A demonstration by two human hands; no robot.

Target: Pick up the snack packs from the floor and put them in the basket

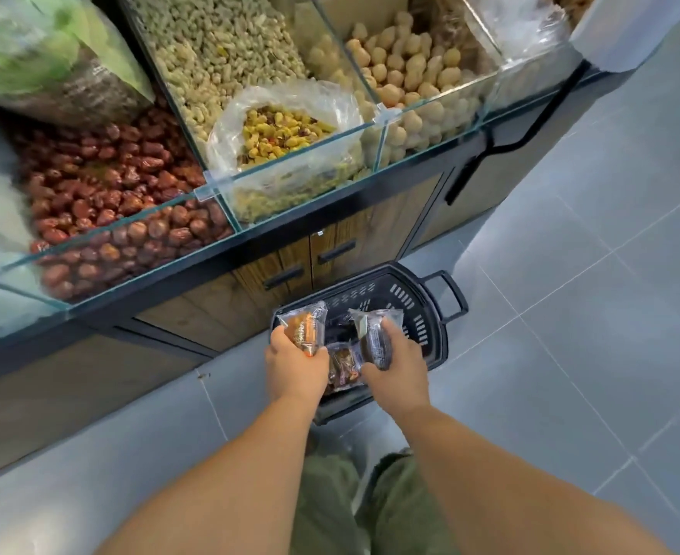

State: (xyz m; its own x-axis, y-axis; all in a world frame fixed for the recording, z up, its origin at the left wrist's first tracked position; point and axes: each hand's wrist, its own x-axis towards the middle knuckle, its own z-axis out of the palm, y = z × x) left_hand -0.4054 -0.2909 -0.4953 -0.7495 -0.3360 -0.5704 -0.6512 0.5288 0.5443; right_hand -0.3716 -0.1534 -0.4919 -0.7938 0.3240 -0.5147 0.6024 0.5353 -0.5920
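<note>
Left hand [296, 364] curls fingers round orange pack [305, 328], right hand [397, 366] grips dark pack [376, 340]; both over basket [414, 302], ready to drop (third pack [344, 364] over basket's near end, support unclear).

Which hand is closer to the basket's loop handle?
Right. The right hand, gripping a dark snack pack, is over the basket at the side nearest the handle; the left hand, gripping an orange pack, is at the opposite side, farther.

Basket [430, 310] on floor [570, 354] before counter [330, 218]
</note>
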